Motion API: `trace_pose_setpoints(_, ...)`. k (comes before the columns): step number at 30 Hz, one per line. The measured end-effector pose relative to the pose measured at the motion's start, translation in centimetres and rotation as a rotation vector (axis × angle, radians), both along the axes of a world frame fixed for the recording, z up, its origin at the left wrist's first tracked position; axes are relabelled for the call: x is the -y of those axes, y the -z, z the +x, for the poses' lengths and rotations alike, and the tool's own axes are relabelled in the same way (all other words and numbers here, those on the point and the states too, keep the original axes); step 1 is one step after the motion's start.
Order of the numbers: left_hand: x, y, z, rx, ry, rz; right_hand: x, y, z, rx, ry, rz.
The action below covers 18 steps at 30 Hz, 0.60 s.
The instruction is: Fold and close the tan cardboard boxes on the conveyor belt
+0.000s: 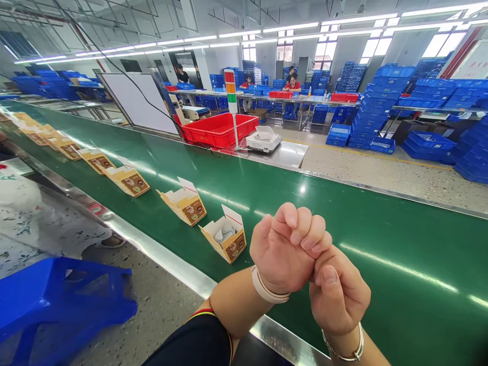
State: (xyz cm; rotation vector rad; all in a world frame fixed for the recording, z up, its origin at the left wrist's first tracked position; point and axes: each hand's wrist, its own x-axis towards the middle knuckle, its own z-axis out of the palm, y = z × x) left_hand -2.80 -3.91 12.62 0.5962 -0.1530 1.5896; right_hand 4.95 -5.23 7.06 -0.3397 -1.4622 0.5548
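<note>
Both my hands are raised over the green conveyor belt (381, 264), touching each other at the sides. My left hand (287, 249) has its palm turned up towards me and its fingers curled in, with nothing visible in it; a pale band circles the wrist. Pressed against its outer edge is my right hand (339, 297), closed with the thumb folded over; I see no object in it, and some fingertips are hidden. The nearest open carton (235, 246), yellow and brown, stands just left of my left hand with silvery packets inside. Another open carton (193, 209) stands beyond it.
Several similar cartons (131, 184) line the belt to the left. A red bin (221, 133), signal light (231, 89) and scale (264, 140) stand across the belt. A blue stool (57, 300) and a person's patterned clothing (41, 218) are at left. Other people sit at far tables.
</note>
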Motion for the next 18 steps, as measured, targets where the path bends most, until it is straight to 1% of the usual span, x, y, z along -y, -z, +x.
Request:
trace_pose_setpoints(10,0.03,-0.04,0.11,0.036,0.03,0.015,0.01,0.18,0.05,-0.006,0.018,0.005)
trace_pose_setpoints(18,0.11,0.09,0.2,0.017,0.005,0.043,0.11,0.19,0.29,0.012,0.002,-0.002)
